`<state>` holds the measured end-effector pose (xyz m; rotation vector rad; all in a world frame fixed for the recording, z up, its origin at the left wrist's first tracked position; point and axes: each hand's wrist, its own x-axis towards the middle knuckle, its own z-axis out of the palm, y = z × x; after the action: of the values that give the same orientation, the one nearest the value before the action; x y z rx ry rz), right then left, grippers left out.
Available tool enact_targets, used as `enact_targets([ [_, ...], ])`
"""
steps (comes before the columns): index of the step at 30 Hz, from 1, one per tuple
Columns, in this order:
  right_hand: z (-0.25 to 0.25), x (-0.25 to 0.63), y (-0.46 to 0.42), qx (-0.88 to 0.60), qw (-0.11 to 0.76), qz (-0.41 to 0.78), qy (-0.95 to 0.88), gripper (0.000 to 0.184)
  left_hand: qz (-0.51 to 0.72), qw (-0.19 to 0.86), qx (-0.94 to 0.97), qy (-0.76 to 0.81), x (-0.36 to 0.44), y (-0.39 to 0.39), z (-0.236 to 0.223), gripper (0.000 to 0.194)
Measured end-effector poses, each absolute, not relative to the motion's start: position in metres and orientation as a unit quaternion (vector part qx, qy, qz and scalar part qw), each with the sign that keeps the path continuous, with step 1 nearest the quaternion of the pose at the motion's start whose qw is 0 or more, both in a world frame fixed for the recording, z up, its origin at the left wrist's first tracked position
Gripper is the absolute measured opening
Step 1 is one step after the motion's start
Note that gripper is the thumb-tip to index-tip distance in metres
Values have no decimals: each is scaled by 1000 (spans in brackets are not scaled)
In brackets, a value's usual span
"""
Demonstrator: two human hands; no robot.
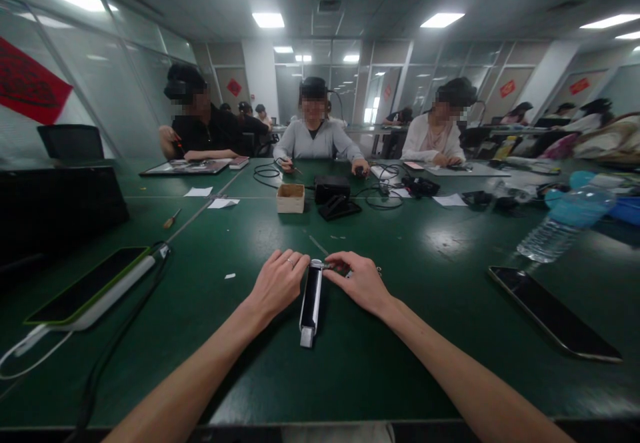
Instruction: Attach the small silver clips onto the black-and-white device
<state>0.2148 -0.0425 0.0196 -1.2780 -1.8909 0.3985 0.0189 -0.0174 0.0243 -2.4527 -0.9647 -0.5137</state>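
- Slim black-and-silver stick-shaped device (pixel 311 303) lies on the green desk (pixel 400 369) directly in front of you, between your hands; blunt metal tip points toward you, far end angled slightly right.
- Your left hand (pixel 277 284) comes in palm down, fingers bunched, fingertips at the device's far-left edge; can't tell whether they grip it.
- Your right hand (pixel 364 284) sits opposite, thumb and forefinger curved with a narrow gap, tips by the far-right edge. Something small shows near those fingers; too blurred to identify, hold uncertain.
- White paper scrap (pixel 230 275) just left of your left hand.
- Farther left: green-edged phone (pixel 90 286), lying alongside a white bar (pixel 117 293) with a white cable.
- Right: dark phone (pixel 555 313) flat on the desk, clear plastic bottle (pixel 545 239) upright but leaning in view, beyond it.
- Ahead, well apart from your hands: small open box (pixel 291 203) beside a black case (pixel 331 189).
- Across the desk, a co-worker in a grey top (pixel 317 139), both hands low.
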Motion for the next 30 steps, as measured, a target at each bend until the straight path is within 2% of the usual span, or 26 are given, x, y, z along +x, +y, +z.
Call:
enact_targets([
  [14, 11, 217, -37, -499, 372, 104, -776, 9, -162, 215, -892, -362, 20, -17, 23, 21],
  [21, 10, 219, -34, -501, 302, 51, -809, 13, -130, 174, -896, -387, 21, -17, 20, 18],
  [28, 31, 270, -16, -553, 290, 31, -781, 17, -105, 115, -891, -426, 19, -15, 21, 23],
  [30, 36, 286, -5, -578, 257, 34, -774, 18, -107, 106, -892, -427, 19, -14, 21, 24],
])
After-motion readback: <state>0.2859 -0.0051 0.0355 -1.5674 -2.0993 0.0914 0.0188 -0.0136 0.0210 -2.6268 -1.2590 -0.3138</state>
